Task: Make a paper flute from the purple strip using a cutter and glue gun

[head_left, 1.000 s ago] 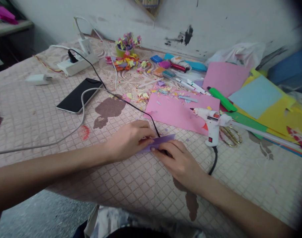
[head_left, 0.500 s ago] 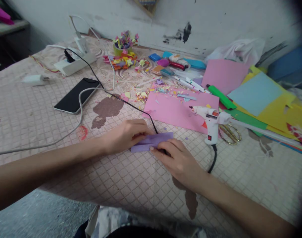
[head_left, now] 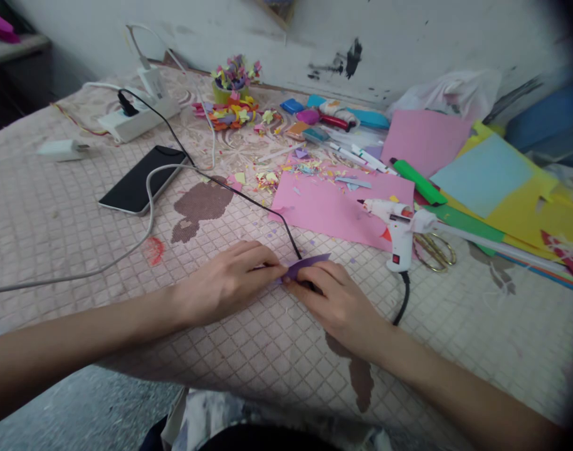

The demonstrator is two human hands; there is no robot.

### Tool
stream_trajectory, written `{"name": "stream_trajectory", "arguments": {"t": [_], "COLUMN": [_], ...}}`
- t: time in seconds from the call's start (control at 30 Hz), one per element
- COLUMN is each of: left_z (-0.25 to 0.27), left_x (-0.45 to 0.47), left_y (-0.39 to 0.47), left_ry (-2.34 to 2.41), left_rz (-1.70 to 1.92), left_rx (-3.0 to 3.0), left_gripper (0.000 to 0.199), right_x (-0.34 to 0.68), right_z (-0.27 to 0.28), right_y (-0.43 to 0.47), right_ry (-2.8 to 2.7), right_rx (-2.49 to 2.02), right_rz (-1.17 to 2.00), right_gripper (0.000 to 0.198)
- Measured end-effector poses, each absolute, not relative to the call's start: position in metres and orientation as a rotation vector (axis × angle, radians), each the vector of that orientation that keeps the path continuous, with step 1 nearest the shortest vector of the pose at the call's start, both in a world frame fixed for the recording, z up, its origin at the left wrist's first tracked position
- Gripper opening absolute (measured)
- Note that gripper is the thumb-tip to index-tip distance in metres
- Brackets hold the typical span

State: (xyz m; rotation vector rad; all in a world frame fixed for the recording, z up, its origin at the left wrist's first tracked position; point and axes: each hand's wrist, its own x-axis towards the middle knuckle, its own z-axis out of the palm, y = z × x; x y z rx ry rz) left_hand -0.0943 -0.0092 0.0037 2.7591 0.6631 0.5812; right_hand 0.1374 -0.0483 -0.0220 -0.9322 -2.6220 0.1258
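Observation:
Between my hands is a strip of purple paper [head_left: 308,263], partly covered by my fingers. My left hand [head_left: 239,272] pinches its left part, thumb and fingertips pressed together. My right hand [head_left: 336,294] grips the right part with its fingers curled in. Whether the paper is folded under my fingers is hidden. A black cord [head_left: 286,225] runs up to the paper's far edge. To the right of my right hand, a white glue gun [head_left: 400,238] rests with its nozzle pointing left, partly over a pink sheet [head_left: 333,207].
Gold-handled scissors [head_left: 434,252] lie beside the glue gun. A black phone [head_left: 143,181] and a white power strip [head_left: 138,119] are at the left. Paper scraps [head_left: 268,180], a small flower pot [head_left: 230,93], a green marker [head_left: 418,181] and coloured sheets [head_left: 484,175] spread across the back.
My left hand has shifted down and now covers the paper's left end. Less of the purple paper shows, and its lower flap is no longer visible. My right hand has barely moved.

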Motion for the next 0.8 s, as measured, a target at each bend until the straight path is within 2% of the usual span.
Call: {"name": "stream_trajectory", "arguments": {"t": [0.27, 0.57, 0.8], "left_z": [-0.003, -0.006, 0.0], "left_x": [-0.093, -0.103, -0.109], "left_y": [-0.018, -0.017, -0.014], "left_ry": [0.711, 0.599, 0.422], "left_rz": [0.463, 0.639, 0.584], "left_rx": [2.872, 2.841, 2.946], "left_gripper": [0.027, 0.03, 0.03], "right_x": [0.137, 0.137, 0.137], "right_z": [-0.022, -0.022, -0.022], "right_y": [-0.048, -0.048, -0.048], "right_ry": [-2.618, -2.62, -2.618], "right_rx": [-0.923, -0.919, -0.927], "right_rz": [0.107, 0.099, 0.115], "right_gripper": [0.029, 0.029, 0.029]}}
